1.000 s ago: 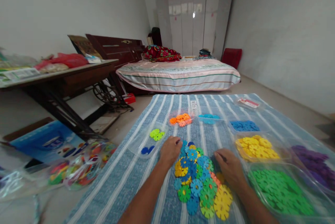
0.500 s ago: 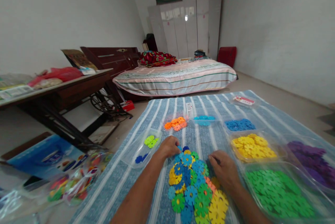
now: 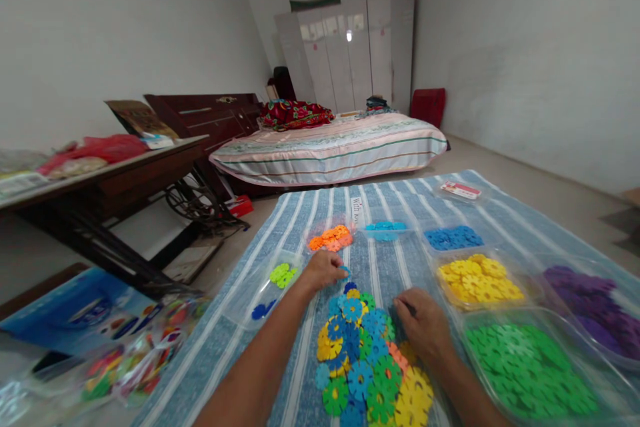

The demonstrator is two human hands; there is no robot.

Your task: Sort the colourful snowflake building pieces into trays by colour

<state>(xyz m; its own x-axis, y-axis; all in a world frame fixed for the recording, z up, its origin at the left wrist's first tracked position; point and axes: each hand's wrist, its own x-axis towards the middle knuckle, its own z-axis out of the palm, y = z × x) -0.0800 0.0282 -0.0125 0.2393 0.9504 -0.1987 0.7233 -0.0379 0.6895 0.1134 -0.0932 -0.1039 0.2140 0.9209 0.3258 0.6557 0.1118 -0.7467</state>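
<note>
A heap of mixed plastic snowflake discs in blue, green, yellow and orange lies on a blue striped cloth. My left hand is at the heap's far left edge, fingers curled and pinched on a light blue disc. On the heap's right side rests my right hand, with its fingers bent down among the discs; what they hold, if anything, is hidden. Clear trays around the heap hold sorted discs: orange, light blue, blue, yellow, green, purple, and lime with dark blue.
A bag of mixed discs and a blue box lie left of the cloth. A dark wooden table stands at the left, a striped bed and white wardrobe beyond. A small packet lies at the cloth's far right.
My left hand has lifted off the heap's edge and moved slightly away toward the trays with a light blue disc. The right hand stays on the heap. The view has drifted left.
</note>
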